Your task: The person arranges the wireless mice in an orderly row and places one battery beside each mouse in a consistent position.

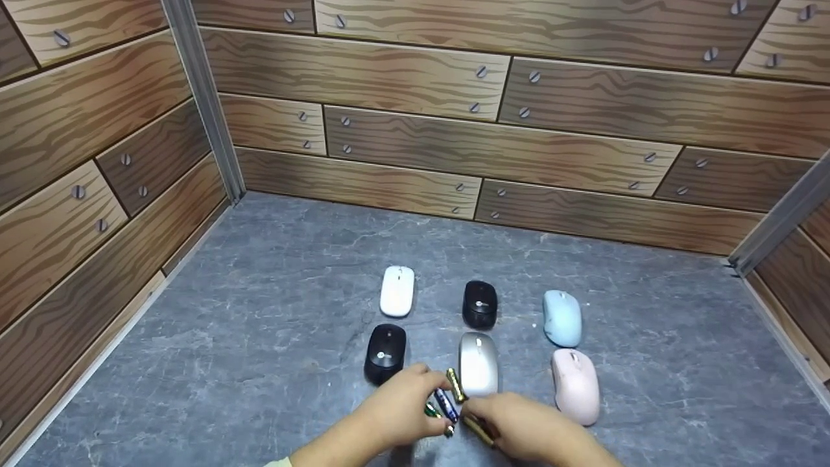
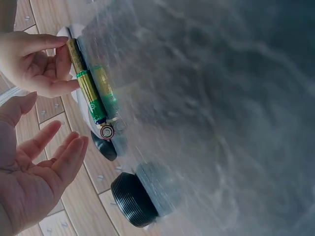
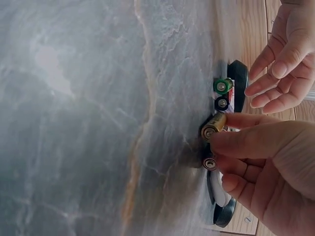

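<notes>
In the right wrist view, the thumb and index finger of my right hand [image 1: 519, 425] pinch a gold battery [image 3: 214, 126] low over the table. Another battery [image 3: 209, 163], end toward the camera, is beside those fingers. A green battery [image 3: 223, 86] and a dark-ended battery [image 3: 222, 103] lie side by side near my left hand [image 1: 402, 405]. That hand's fingers are spread and loosely bent, apart from the batteries in both wrist views. From above, a blue battery [image 1: 446, 405] and a gold-coloured battery [image 1: 456, 385] lie between the hands, just before the silver mouse [image 1: 478, 363].
Other computer mice stand beyond the hands: white [image 1: 397, 292], black [image 1: 480, 305] and light blue [image 1: 562, 318] behind, another black one [image 1: 386, 353] at left, a pink one [image 1: 576, 387] at right. Wood-patterned walls [image 1: 389, 130] enclose the grey marbled table [image 1: 259, 292].
</notes>
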Motion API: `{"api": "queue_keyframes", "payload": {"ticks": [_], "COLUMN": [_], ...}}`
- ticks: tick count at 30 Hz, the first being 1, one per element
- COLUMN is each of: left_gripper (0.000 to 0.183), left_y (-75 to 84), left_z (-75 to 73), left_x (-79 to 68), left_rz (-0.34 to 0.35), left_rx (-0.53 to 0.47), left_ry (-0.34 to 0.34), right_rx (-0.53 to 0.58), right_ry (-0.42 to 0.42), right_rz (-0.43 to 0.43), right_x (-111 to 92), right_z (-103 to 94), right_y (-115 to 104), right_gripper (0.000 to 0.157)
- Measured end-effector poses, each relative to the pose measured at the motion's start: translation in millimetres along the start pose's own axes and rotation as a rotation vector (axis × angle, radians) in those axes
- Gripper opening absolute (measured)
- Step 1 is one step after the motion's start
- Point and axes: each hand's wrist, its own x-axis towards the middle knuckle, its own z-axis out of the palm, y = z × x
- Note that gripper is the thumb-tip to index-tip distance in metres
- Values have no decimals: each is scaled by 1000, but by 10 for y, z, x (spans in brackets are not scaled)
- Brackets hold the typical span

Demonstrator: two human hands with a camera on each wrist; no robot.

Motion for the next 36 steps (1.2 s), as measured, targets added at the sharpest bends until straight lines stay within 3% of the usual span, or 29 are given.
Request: {"api": "queue_keyframes", "payload": {"ticks": [14,30,36], "left_gripper": [38,36,38], "left_y": [21,30,34], "left_z": [-5,-13,-35], "left_x": [-9,33,99], "left_rz": [-13,-12,-32], "left_rx": [-18,2,7], "left_ry": [-4,-6,-21], "right_rx": [13,-76,-7], "right_ry": [-62,8,40], "right_rz": [53,46,43], "right_x": [12,11,19], "right_z": [12,-93,-167], "right_y": [-34,-59,-27], "right_gripper": [26,31,30]}}
